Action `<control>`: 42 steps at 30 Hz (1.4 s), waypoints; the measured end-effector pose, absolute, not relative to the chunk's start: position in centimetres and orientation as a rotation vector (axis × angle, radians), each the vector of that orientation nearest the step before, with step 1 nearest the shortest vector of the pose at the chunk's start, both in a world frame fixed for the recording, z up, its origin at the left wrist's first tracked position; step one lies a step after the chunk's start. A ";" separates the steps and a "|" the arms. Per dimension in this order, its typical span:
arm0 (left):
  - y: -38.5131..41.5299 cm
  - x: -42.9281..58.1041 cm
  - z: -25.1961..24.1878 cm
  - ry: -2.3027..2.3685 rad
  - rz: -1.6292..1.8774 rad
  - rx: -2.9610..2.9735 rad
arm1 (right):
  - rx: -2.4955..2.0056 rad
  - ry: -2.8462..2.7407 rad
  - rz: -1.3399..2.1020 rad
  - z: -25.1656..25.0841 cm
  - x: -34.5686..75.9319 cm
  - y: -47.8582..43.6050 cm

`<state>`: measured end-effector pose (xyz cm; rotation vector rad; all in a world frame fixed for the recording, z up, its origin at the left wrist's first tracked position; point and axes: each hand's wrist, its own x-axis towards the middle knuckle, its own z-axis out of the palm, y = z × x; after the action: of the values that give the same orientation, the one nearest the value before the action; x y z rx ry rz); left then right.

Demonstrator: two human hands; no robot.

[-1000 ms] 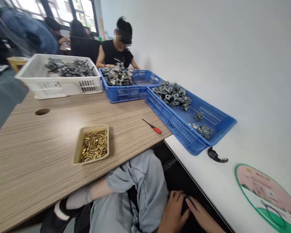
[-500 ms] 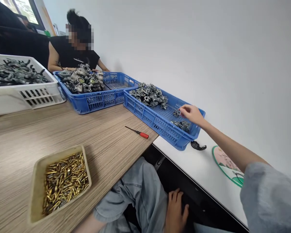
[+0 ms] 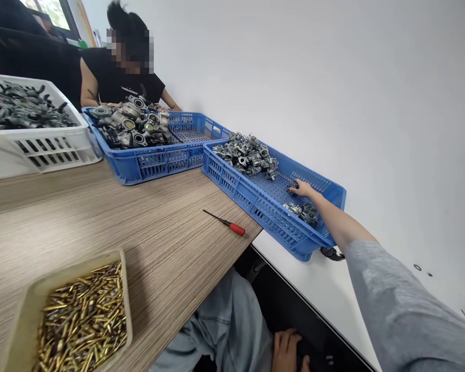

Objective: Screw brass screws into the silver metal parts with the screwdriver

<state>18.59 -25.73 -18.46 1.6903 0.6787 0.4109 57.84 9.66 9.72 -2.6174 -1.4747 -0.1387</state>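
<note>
My right hand (image 3: pixel 303 188) reaches into the near blue crate (image 3: pixel 251 199). Its fingers are closed around a small metal carburetor (image 3: pixel 293 187), which they partly hide. Beside that hand, a few more carburetors (image 3: pixel 304 213) lie at the crate's near end. A bigger heap of carburetors (image 3: pixel 248 156) fills the far end. My left hand (image 3: pixel 285 352) rests by my thigh at the bottom edge, fingers stretched out and thumb apart, holding nothing; its lower part is cut off.
A red-handled screwdriver (image 3: pixel 235 228) and a tub of brass pieces (image 3: pixel 126 299) lie on the wooden table (image 3: pixel 166 227). Behind stand another blue crate (image 3: pixel 158 164) of metal parts and a white crate (image 3: pixel 58 152). A person (image 3: pixel 118 77) sits beyond. A black watch (image 3: pixel 332 253) is partly hidden.
My right hand has gone lower into the crate and closed on a carburetor. The view has shifted, and the round fan by my right arm is now out of sight.
</note>
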 end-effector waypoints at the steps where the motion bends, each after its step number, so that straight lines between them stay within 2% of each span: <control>1: -25.8 18.7 -18.6 0.681 0.403 1.696 | -2.641 -1.463 -0.111 9.2 58.3 9.7; 7: -25.8 18.4 -18.0 0.644 0.428 1.742 | -2.685 -1.326 -0.069 8.5 58.8 9.7; 13: -25.3 17.0 -16.6 0.580 0.472 1.779 | -2.560 -1.207 -0.022 10.4 56.1 9.4; 20: -25.5 16.0 -15.0 0.607 0.504 1.743 | -2.155 -1.171 0.077 14.8 49.5 8.6; 31: -26.4 16.3 -15.5 0.649 0.562 1.713 | -1.477 -1.260 0.596 18.7 32.8 -0.4; 36: -27.0 16.4 -15.7 0.639 0.585 1.629 | -1.483 -1.334 0.843 16.4 25.9 -3.4; 42: -25.8 15.7 -14.6 0.652 0.562 1.742 | -1.460 -1.521 0.836 8.8 19.2 -2.6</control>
<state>15.71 -25.78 -14.59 1.7425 0.6520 0.5619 19.25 -2.59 8.84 -1.4602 -1.5214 0.8356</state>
